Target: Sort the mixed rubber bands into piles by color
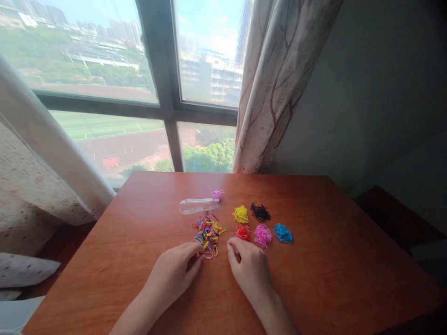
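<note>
- Hands: the left hand (176, 266) and right hand (250, 266) are apart from each other, low over the bench (324, 279). The left fingertips are at the near edge of the mixed heap of bands (209, 232); whether they grip a band cannot be told. The right thumb and forefinger are curled close, just beside the red pile (243, 231); anything held there cannot be made out.
- Location: the mixed heap lies in front of the clear container (197, 206). To its right are the red pile, yellow pile (240, 214), black pile (260, 212), pink pile (263, 236) and blue pile (283, 233).
- Risk, tangling: bands in the heap overlap, so a pull on one could drag out others of different colours.
- Risk, mixing: the red and pink piles sit near each other; a brushing finger or a loosely dropped band could blend them.
- Risk, disturbance: the right hand is very near the red pile, and a careless wrist movement could scatter it.
- Risk, rolling: the container lies on its side beside a pink knob (217, 195); a knock could push it into the heap.
</note>
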The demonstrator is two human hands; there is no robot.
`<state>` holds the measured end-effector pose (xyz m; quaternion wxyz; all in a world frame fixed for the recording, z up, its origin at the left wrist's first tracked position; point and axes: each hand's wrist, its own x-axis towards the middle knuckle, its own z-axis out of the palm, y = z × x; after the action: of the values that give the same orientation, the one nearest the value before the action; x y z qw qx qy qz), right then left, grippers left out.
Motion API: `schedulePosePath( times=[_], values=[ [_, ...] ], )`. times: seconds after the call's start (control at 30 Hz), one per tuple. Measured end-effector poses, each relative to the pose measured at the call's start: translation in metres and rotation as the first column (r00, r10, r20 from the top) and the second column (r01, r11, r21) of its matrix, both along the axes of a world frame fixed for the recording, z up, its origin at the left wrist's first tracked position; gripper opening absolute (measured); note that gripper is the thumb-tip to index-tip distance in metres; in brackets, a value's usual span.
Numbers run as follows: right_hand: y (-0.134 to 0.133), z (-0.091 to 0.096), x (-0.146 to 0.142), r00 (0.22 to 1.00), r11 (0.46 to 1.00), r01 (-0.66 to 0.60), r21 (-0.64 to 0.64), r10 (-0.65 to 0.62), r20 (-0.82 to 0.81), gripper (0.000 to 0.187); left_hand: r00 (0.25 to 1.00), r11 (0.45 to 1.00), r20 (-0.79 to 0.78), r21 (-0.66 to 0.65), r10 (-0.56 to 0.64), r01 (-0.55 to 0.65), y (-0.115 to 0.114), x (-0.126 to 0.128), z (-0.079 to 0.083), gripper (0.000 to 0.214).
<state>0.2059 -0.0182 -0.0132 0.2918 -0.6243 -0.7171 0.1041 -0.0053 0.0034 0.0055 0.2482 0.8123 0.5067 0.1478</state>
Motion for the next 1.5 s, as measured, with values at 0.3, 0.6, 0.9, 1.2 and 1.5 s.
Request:
schedulePosePath(
  times=[0.3,0.6,0.9,1.2,1.5],
  values=[
    [-0.015,-0.009,-0.012,0.997,0.995,-0.075,-0.066,0.073,-0.025,0.019,1.000,0.999,-0.007,0.040,-0.002,0.002,0.000,0.001,-0.004,0.020],
    [-0.014,-0.007,-0.010,0.995,0.993,-0.088,-0.082,0.084,-0.054,0.017,0.998,0.999,-0.051,0.030,0.021,-0.020,0.001,0.001,-0.005,0.019],
    [-0.015,-0.006,-0.009,0.994,0.991,-0.095,-0.097,0.090,-0.054,0.016,0.999,0.999,-0.043,0.047,-0.002,0.004,0.000,-0.001,-0.010,0.022],
    [-0.015,-0.006,-0.009,0.993,0.990,-0.104,-0.099,0.097,-0.065,0.015,0.999,0.999,-0.043,0.029,-0.025,0.026,0.002,0.002,-0.006,0.022],
    [-0.014,-0.007,-0.009,0.993,0.991,-0.104,-0.089,0.099,-0.063,0.014,0.998,0.999,-0.062,0.040,-0.026,0.029,0.002,-0.001,-0.010,0.022]
  ],
)
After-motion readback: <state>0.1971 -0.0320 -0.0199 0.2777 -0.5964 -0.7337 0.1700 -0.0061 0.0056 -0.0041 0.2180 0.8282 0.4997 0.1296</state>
